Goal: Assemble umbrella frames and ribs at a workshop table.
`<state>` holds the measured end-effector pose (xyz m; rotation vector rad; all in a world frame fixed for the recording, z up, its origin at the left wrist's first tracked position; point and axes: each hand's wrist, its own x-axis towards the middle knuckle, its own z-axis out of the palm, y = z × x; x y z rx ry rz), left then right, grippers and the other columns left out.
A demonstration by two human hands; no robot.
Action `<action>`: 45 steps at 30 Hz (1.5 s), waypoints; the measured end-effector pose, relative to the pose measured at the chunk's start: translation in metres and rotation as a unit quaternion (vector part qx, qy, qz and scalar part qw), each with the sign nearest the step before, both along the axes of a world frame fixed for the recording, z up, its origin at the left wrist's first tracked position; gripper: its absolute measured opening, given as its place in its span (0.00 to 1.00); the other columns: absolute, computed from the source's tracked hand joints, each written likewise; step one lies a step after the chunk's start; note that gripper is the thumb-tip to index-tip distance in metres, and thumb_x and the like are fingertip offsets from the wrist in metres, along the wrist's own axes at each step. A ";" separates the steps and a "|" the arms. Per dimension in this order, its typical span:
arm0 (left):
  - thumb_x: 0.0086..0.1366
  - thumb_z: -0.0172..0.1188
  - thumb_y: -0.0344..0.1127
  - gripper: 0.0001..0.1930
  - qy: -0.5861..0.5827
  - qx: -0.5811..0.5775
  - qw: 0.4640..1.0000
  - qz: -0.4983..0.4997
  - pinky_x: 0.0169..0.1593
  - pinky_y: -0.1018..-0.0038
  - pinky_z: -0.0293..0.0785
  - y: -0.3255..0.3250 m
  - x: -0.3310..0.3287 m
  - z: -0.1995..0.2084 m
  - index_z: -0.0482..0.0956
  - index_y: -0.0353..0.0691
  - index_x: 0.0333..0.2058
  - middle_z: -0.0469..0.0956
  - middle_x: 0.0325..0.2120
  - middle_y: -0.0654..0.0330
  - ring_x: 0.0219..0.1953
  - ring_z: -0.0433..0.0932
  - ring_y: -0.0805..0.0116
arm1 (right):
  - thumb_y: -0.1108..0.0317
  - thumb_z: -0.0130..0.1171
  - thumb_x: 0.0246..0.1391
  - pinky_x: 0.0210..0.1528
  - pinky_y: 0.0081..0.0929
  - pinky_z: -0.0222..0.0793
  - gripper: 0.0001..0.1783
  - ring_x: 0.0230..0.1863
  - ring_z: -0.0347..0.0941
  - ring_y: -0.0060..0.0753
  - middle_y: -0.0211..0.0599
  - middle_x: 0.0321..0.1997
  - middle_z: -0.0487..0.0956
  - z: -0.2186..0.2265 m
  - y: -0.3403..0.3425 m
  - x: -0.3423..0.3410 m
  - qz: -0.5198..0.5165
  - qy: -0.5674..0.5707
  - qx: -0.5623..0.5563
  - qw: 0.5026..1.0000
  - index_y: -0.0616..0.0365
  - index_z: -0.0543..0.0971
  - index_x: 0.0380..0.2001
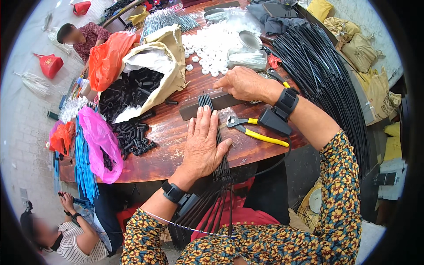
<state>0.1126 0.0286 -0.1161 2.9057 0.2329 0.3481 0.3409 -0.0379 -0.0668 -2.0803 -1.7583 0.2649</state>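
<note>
My left hand (202, 143) lies flat, fingers stretched out, over a row of thin black rods (205, 100). Their far ends rest across a dark rectangular bar (191, 111), and the near ends hang over the table edge toward my lap. Just beyond the bar is my right hand (245, 84), its fingers curled and the index finger pointing left near the rod ends; whatever its fingertips hold is hidden. Cutting pliers with yellow handles (265, 138) lie below the right hand. Beyond that hand stands a clear container (247, 59) of thin pale pieces.
Many white rings (207, 48) spread across the far table. A sack (176, 57) of black plastic fittings (132, 88) lies left, near a pink bag (99, 145) and blue rods (84, 163). Long black rods (318, 66) are heaped right. Two other people sit at left.
</note>
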 end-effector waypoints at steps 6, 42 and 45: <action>0.65 0.52 0.51 0.39 -0.007 -0.001 1.000 -0.001 0.70 0.53 0.41 0.000 0.000 -0.001 0.51 0.31 0.66 0.46 0.67 0.40 0.71 0.42 0.45 | 0.74 0.56 0.49 0.48 0.44 0.72 0.18 0.44 0.77 0.53 0.51 0.40 0.81 -0.001 0.001 0.001 0.008 0.003 -0.003 1.000 0.49 0.83 0.45; 0.66 0.50 0.53 0.39 0.002 0.002 1.000 0.002 0.70 0.53 0.40 0.001 0.000 -0.001 0.51 0.32 0.66 0.46 0.68 0.40 0.71 0.42 0.46 | 0.79 0.52 0.46 0.43 0.38 0.73 0.26 0.40 0.78 0.50 0.48 0.39 0.82 -0.018 0.014 0.015 0.054 -0.026 0.032 0.998 0.43 0.82 0.48; 0.66 0.50 0.54 0.39 0.005 0.000 1.000 0.002 0.70 0.53 0.40 0.000 0.000 0.001 0.51 0.32 0.66 0.45 0.68 0.40 0.71 0.42 0.46 | 0.80 0.51 0.45 0.44 0.38 0.73 0.27 0.40 0.78 0.50 0.48 0.40 0.82 -0.019 0.013 0.017 0.059 -0.025 0.036 0.997 0.43 0.82 0.48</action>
